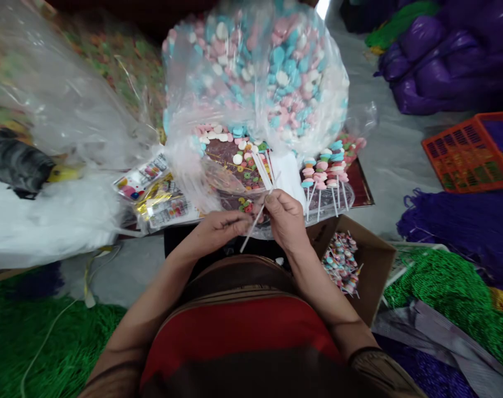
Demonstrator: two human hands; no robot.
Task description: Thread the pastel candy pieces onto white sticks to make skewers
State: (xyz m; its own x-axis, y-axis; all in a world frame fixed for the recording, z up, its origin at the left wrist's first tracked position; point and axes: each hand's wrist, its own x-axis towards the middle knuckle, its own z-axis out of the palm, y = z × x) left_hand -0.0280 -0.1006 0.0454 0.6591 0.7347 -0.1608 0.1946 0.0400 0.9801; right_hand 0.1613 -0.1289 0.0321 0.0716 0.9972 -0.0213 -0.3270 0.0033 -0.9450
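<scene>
Right hand pinched closed on white candy stick, which sits tilted between both hands. Left hand curled right by it; can't tell if gripping. Candy skewers right of grip, loose white sticks just beyond.

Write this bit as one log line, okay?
right hand: pinches white stick | left hand: at stick, grip unclear | table: candy bag, candy skewers | beside table: cardboard box
</scene>
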